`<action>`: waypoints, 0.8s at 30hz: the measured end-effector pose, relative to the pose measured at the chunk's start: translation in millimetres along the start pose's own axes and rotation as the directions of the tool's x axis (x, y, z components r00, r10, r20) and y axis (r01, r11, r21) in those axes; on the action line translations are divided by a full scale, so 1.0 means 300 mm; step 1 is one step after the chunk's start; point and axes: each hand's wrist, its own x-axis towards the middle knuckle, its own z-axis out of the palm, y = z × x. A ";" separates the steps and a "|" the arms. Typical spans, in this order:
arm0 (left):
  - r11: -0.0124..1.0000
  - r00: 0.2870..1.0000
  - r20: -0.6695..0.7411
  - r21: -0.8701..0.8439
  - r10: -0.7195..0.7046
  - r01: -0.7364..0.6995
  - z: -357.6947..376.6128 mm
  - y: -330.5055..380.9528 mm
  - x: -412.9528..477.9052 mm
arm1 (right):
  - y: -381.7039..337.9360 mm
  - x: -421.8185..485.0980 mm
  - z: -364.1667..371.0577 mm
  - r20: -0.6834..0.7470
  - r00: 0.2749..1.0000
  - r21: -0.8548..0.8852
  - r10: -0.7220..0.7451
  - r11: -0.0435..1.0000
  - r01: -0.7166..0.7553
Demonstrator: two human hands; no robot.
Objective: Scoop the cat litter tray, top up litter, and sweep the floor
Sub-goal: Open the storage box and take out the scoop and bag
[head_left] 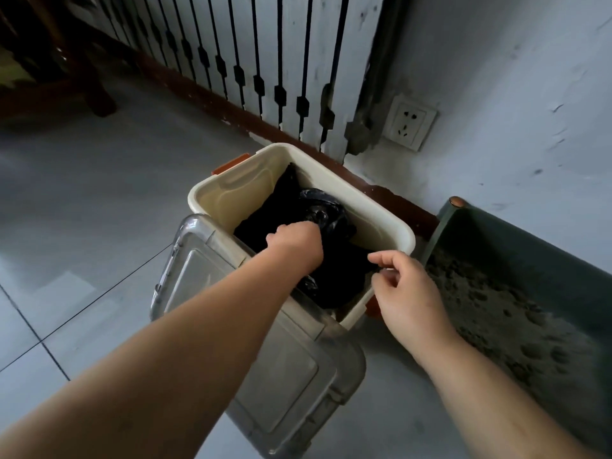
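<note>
Nearest me, a clear lid (275, 369) rests against the cream bin (238, 200). My right hand (407, 293) pinches the edge of the black bag (334, 279) at the bin's near rim. My left hand (294, 241), fingers curled, grips the bag's bunched top inside the bin. The litter tray (530, 246), holding litter, stands just right of the bin, against the wall. A wall socket (409, 122) is beyond.

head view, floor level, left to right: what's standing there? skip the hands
dark wooden furniture leg → clear plastic lid → cream bin holding a black bag → green litter tray
</note>
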 end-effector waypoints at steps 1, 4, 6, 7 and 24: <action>0.994 0.997 -0.068 -0.103 0.019 -0.026 -0.007 -0.014 0.010 | 0.010 0.002 -0.011 -0.004 1.000 0.003 0.019 1.000 -0.019; 0.794 0.984 -0.178 -0.594 0.027 -0.129 -0.092 -0.013 -0.010 | 0.025 0.010 -0.035 -0.015 0.998 0.034 0.059 0.998 -0.058; 0.403 0.993 -0.114 -0.909 0.001 -0.105 -0.152 0.019 -0.049 | 0.012 0.015 -0.034 -0.021 0.999 0.028 0.046 0.999 -0.046; 0.215 0.998 -0.066 -0.974 0.005 -0.066 -0.171 0.035 -0.065 | 0.003 0.020 -0.028 -0.021 0.999 0.044 0.038 0.998 -0.037; 0.613 0.949 -0.255 -0.724 0.188 -0.316 -0.088 0.189 -0.268 | 0.117 -0.017 -0.363 -0.425 0.883 0.235 0.200 0.966 -0.106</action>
